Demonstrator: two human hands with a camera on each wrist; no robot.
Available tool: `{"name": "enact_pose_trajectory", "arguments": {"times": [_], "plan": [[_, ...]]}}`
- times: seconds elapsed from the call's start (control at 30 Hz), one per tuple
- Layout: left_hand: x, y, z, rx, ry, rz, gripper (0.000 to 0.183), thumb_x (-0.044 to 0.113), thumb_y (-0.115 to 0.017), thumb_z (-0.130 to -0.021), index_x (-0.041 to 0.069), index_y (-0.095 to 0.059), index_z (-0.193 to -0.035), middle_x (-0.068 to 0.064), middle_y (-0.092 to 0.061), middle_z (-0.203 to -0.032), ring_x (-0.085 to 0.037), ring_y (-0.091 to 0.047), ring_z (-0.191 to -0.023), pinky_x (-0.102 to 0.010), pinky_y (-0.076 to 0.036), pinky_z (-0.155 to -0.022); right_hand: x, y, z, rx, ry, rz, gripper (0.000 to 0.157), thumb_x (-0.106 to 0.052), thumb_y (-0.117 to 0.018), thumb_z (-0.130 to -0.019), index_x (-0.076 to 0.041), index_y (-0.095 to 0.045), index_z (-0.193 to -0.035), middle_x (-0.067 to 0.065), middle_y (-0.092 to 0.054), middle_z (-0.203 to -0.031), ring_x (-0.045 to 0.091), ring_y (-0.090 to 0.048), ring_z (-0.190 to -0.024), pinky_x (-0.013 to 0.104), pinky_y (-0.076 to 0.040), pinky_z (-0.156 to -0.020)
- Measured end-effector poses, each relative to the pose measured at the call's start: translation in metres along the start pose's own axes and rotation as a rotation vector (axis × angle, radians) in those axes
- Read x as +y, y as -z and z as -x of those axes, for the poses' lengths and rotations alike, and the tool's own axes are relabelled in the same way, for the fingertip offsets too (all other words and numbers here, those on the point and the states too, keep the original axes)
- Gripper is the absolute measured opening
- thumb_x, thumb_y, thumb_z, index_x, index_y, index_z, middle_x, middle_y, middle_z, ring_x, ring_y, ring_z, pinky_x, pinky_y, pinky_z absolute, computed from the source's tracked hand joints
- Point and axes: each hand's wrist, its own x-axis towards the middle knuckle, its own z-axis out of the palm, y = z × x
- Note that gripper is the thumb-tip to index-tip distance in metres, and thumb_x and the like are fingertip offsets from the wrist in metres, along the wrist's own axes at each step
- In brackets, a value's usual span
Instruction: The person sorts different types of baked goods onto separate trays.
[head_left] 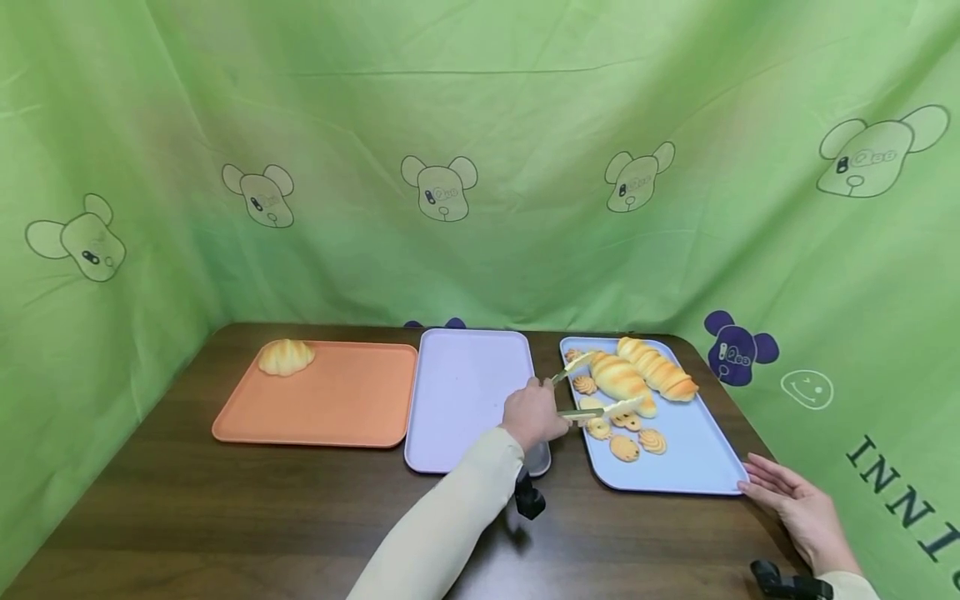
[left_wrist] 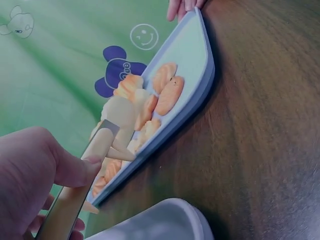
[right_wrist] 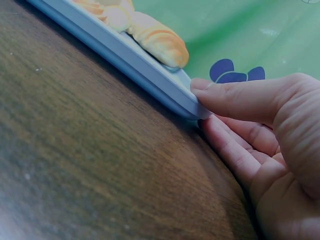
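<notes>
My left hand (head_left: 534, 412) grips a pair of tongs (head_left: 580, 414) over the left edge of the blue tray (head_left: 701, 462). The tongs' arms are spread, with their pale tips on either side of the near bread loaf (head_left: 617, 377). A second loaf (head_left: 660, 371) lies behind it at a slant. Several cookies (head_left: 624, 448) are on the left part of this tray. At the tray's front right corner, my right hand (head_left: 798, 504) pinches the rim, the thumb (right_wrist: 225, 97) on top and fingers underneath, as the right wrist view shows.
A purple tray (head_left: 468, 392) stands in the middle, partly behind my left forearm. To its left is an orange tray (head_left: 345, 400) with a small bread roll (head_left: 287, 357) at its back left corner. A green curtain (head_left: 480, 267) hangs behind the brown table (head_left: 300, 508).
</notes>
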Motion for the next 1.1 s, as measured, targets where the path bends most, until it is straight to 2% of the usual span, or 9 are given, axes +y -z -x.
{"name": "enact_pose_trajectory", "arguments": {"times": [0.1, 0.23, 0.33, 0.7, 0.93, 1.1], "plan": [[0.0, 0.0, -0.002, 0.007, -0.011, -0.029, 0.067, 0.047, -0.075, -0.081, 0.008, -0.062, -0.133, -0.004, -0.063, -0.106, -0.018, -0.065, -0.08, -0.028, -0.051, -0.066, 0.0, -0.001, 0.0, -0.002, 0.003, -0.002, 0.049, 0.015, -0.066, -0.087, -0.028, -0.076, -0.107, -0.014, -0.073, -0.097, -0.004, -0.067, -0.089, 0.011, -0.049, -0.073], [-0.002, -0.001, -0.002, 0.039, -0.037, -0.058, 0.043, 0.043, -0.075, -0.082, 0.013, -0.07, -0.111, 0.0, -0.06, -0.088, -0.016, -0.062, -0.072, -0.029, -0.049, -0.06, 0.0, -0.002, 0.0, -0.003, 0.005, -0.003, 0.05, 0.016, -0.066, -0.086, -0.028, -0.076, -0.108, -0.014, -0.073, -0.097, -0.004, -0.067, -0.089, 0.011, -0.049, -0.073], [-0.003, -0.003, 0.0, 0.064, -0.072, -0.063, 0.035, 0.04, -0.075, -0.082, 0.014, -0.071, -0.104, 0.001, -0.059, -0.082, -0.016, -0.061, -0.07, -0.029, -0.048, -0.059, 0.0, -0.002, 0.0, 0.005, -0.004, 0.002, 0.05, 0.015, -0.066, -0.087, -0.029, -0.076, -0.108, -0.015, -0.073, -0.097, -0.004, -0.067, -0.089, 0.011, -0.049, -0.073], [-0.012, -0.012, 0.007, 0.152, -0.168, -0.047, 0.037, 0.039, -0.075, -0.085, 0.012, -0.07, -0.11, 0.0, -0.061, -0.081, -0.018, -0.061, -0.066, -0.031, -0.049, -0.057, -0.002, -0.001, 0.0, 0.009, -0.028, 0.0, 0.05, 0.015, -0.065, -0.088, -0.031, -0.075, -0.106, -0.017, -0.072, -0.099, -0.005, -0.066, -0.089, 0.011, -0.049, -0.073], [-0.018, -0.014, 0.011, 0.187, -0.184, -0.01, 0.036, 0.038, -0.076, -0.084, 0.013, -0.07, -0.109, -0.001, -0.061, -0.082, -0.019, -0.061, -0.063, -0.031, -0.049, -0.055, -0.001, -0.001, 0.001, 0.007, -0.032, 0.002, 0.051, 0.015, -0.064, -0.089, -0.032, -0.075, -0.105, -0.017, -0.072, -0.098, -0.006, -0.066, -0.089, 0.011, -0.049, -0.072], [-0.023, -0.01, 0.011, 0.201, -0.18, 0.043, 0.043, 0.037, -0.076, -0.085, 0.012, -0.07, -0.119, -0.002, -0.063, -0.088, -0.02, -0.061, -0.062, -0.031, -0.049, -0.055, -0.002, 0.0, 0.0, 0.006, -0.025, -0.001, 0.05, 0.014, -0.065, -0.088, -0.032, -0.075, -0.106, -0.017, -0.072, -0.098, -0.006, -0.066, -0.089, 0.011, -0.05, -0.072]]}}
